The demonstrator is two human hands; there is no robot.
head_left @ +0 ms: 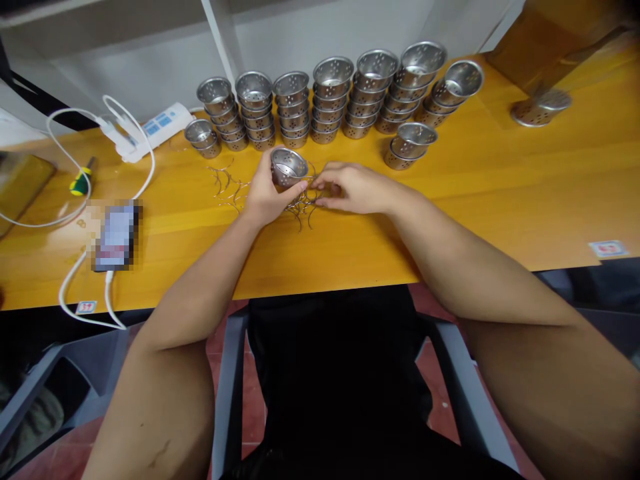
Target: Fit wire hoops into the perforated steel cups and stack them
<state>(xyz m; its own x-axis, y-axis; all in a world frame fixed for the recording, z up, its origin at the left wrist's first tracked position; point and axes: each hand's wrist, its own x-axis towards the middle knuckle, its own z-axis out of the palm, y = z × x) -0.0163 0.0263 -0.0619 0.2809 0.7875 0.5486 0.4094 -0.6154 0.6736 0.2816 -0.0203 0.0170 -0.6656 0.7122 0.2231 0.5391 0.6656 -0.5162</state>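
Both bare forearms reach forward and angle inward, so the hands meet close together ahead of the body. The left hand (267, 193) is cupped, palm turned toward the right, its fingers curled in a grip with the thumb stretched toward the other hand. The right hand (353, 188) lies palm down, fingers bent and pinched at the tips just beside the left thumb.

Small stickers (608, 249) (85, 307) on the table edge (320, 267), digits too blurred to read
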